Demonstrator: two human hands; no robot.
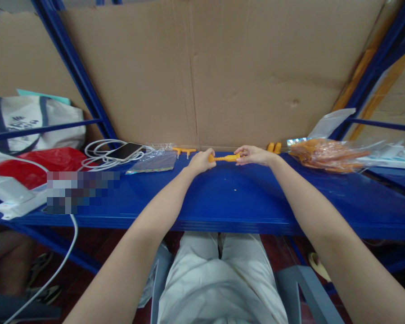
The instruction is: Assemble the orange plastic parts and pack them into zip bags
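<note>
My left hand is closed on the left end of an orange-yellow plastic tool with a ribbed, spiral-looking shaft. Its right end, a smoother and thicker sleeve, sits between the fingertips of my right hand. The tool lies level between both hands, just over the back of the blue shelf. Two orange T-shaped handles with twisted metal shanks lie left of my left hand. Beyond my right wrist are two short orange rounded pieces. What the fingers cover is hidden.
At right lies a clear bag of orange parts. On the left are a flat plastic packet, a phone on coiled white cable, a red bag and a white power strip. A cardboard sheet stands behind.
</note>
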